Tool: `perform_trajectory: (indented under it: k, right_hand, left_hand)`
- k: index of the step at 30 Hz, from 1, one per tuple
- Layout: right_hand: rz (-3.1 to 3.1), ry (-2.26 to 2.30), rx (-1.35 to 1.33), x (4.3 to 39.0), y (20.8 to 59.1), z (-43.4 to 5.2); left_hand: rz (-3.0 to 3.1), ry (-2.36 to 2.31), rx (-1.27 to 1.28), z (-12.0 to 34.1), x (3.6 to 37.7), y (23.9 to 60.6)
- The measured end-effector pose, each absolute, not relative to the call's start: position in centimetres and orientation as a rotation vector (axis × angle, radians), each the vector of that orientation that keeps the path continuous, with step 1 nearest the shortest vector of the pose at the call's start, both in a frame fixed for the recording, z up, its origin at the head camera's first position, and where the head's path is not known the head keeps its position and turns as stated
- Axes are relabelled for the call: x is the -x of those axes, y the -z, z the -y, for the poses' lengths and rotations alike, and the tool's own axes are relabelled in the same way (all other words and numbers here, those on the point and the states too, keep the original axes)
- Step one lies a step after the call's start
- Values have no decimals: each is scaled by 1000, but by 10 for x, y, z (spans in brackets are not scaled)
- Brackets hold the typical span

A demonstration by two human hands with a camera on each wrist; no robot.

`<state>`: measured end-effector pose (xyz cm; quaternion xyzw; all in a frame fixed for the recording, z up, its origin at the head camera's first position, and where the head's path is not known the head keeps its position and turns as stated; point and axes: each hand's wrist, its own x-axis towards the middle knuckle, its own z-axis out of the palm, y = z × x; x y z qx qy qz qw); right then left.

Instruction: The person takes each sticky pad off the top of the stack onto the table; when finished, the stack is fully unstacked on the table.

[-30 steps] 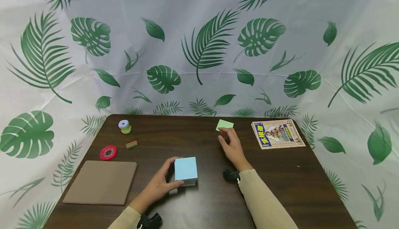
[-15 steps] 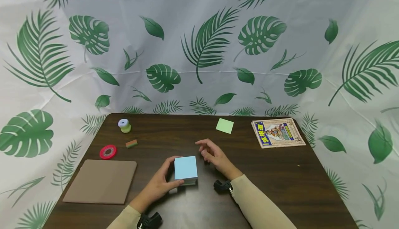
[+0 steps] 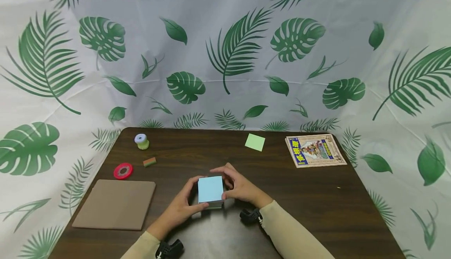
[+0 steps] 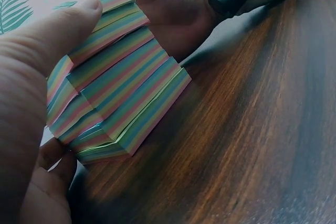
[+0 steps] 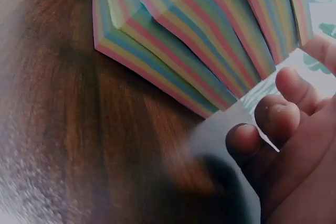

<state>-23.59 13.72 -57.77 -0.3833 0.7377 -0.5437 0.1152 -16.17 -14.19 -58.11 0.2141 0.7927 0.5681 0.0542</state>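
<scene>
A stack of sticky notes [image 3: 210, 188] stands near the table's front middle, with a light blue top sheet and slightly offset layers. Its sides show rainbow stripes in the left wrist view, where the stack [image 4: 126, 82] leans with the camera angle. My left hand [image 3: 183, 204] grips it from the left, thumb at the near side and fingers at the far side. From the right, my right hand [image 3: 241, 186] pinches the top layer, thumb at the near right corner and index finger by the far edge. Its other fingers [image 5: 278, 116] curl beside the striped layers [image 5: 199, 40].
A pale green sticky note [image 3: 255, 142] lies near the back edge. Booklets [image 3: 316, 150] lie at back right. On the left are a brown board [image 3: 114, 205], a red ring-shaped roll [image 3: 123, 171], a small striped block [image 3: 149, 162] and a blue-and-green spool-like thing [image 3: 141, 141].
My right hand has left the green sticky note at the back and come forward and left to the top of the stack. My left hand has kept its grip.
</scene>
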Motion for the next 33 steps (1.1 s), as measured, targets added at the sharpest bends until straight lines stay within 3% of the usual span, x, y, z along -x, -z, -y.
perform_trajectory:
  k: [33]
  right_hand:
    - [-1894,1680,906,239,575,-143]
  left_hand:
    - [-2467,-1665,-588,141,162,580]
